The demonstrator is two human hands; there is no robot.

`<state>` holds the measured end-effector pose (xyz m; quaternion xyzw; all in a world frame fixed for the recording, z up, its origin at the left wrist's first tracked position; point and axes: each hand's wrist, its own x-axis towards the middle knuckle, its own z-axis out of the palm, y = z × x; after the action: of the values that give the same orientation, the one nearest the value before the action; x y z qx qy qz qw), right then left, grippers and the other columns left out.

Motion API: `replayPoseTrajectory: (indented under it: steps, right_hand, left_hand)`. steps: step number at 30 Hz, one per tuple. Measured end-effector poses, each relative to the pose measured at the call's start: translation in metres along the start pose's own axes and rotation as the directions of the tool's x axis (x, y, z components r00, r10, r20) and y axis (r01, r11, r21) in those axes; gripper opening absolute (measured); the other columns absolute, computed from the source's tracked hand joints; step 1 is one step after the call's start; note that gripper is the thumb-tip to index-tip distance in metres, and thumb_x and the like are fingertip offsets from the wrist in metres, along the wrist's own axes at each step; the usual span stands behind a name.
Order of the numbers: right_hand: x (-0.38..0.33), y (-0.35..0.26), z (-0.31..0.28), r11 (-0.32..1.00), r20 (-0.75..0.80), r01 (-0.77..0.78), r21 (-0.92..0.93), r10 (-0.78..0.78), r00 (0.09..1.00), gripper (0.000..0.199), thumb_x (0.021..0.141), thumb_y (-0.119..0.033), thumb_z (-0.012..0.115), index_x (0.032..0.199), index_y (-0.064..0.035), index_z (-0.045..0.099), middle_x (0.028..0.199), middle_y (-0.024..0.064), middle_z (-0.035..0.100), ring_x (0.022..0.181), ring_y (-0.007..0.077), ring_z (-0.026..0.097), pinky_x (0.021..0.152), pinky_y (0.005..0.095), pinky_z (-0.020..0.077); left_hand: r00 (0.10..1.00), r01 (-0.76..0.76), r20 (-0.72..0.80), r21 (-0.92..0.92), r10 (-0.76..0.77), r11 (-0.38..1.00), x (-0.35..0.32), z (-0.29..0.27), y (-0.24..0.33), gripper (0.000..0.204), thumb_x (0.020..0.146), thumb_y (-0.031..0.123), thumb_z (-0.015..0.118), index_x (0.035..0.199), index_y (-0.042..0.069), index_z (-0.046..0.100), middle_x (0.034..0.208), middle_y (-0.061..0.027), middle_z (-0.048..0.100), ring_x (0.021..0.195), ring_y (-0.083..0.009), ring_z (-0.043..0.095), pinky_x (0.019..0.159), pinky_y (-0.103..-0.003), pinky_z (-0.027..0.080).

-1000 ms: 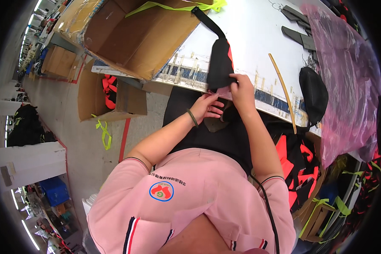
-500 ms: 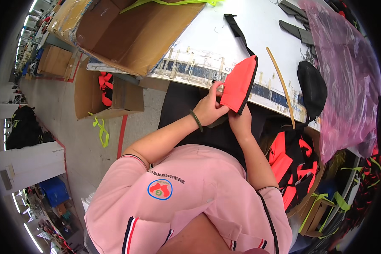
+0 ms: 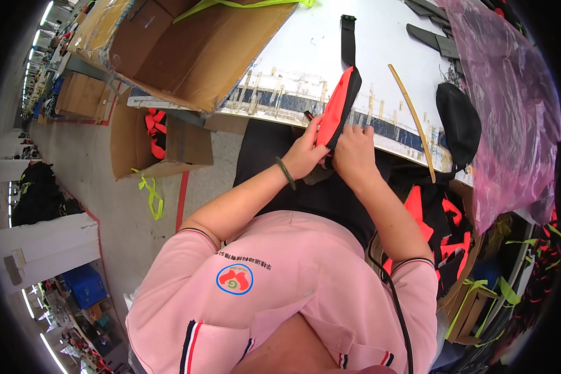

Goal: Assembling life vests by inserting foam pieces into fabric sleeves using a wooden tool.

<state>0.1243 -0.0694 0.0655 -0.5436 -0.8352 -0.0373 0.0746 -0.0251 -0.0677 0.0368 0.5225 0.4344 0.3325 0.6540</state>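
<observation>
An orange and black fabric piece [image 3: 338,107] stands on edge at the near rim of the white table [image 3: 380,43], its black strap [image 3: 348,38] running away across the tabletop. My left hand [image 3: 305,153] grips its lower left side, with a dark band on that wrist. Close beside it, my right hand [image 3: 353,153] pinches the lower right corner. Both hands hover over my lap, just in front of the table edge.
A large open cardboard box [image 3: 193,43] lies on the table to the left. A thin yellow stick [image 3: 411,118], a black pouch [image 3: 458,121] and pink plastic sheeting [image 3: 511,106] sit to the right. More boxes [image 3: 149,137] stand on the floor; orange and black pieces [image 3: 442,224] pile up at my right.
The piece has been turned from flat and black side up to on edge, its orange face showing. Both hands shifted grip to its lower end.
</observation>
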Motion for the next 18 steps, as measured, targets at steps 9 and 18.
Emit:
replayPoseTrajectory:
  steps: [9, 18]
  right_hand:
    - [0.008, 0.007, -0.010, 0.968, 0.276, -0.075, 0.241, 0.005, 0.961, 0.017, 0.070, -0.011, 0.060, 0.086, -0.0061, 0.061, 0.081, 0.0127, 0.062, 0.083, 0.0287, 0.061, 0.074, 0.0403, 0.0458]
    - [0.035, 0.039, -0.048, 0.711, 0.331, -0.215, 0.670, -0.027, 0.943, 0.033, 0.083, -0.026, 0.061, 0.106, -0.0026, 0.060, 0.100, 0.0175, 0.063, 0.094, 0.0293, 0.061, 0.081, 0.0347, 0.0465]
  left_hand:
    - [0.971, 0.196, -0.054, -0.371, -0.232, 0.907, 0.001, -0.013, -0.010, 0.040, 0.088, -0.003, 0.041, 0.127, 0.007, 0.038, 0.097, -0.0105, 0.061, 0.077, -0.0225, 0.065, 0.061, -0.032, 0.056]
    - [0.975, 0.165, -0.080, -0.376, -0.209, 0.912, 0.004, -0.013, -0.027, 0.032, 0.089, -0.006, 0.039, 0.118, 0.005, 0.046, 0.094, -0.0120, 0.062, 0.075, -0.0228, 0.066, 0.058, -0.030, 0.055]
